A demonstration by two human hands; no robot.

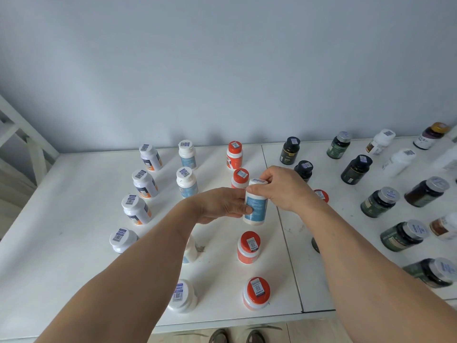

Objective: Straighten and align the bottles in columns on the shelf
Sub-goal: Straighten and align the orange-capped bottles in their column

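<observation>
My left hand (222, 206) and right hand (282, 189) both hold the round white plastic bottle with a blue label (256, 206), lifted over the white shelf (74, 194).

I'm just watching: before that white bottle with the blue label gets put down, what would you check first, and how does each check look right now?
1. Grip: left hand and right hand both hold the blue-label bottle: ok.
2. Bottle upright: close to upright, slightly tilted: ok.
3. Bottle lifted off the shelf: cannot tell.
4. Matching column known: two blue-label bottles stand behind the left hand: ok.
5. Free spot in that column: the forearm hides it: cannot tell.
6. Orange-cap bottles near enough to knock: not ok.
</observation>
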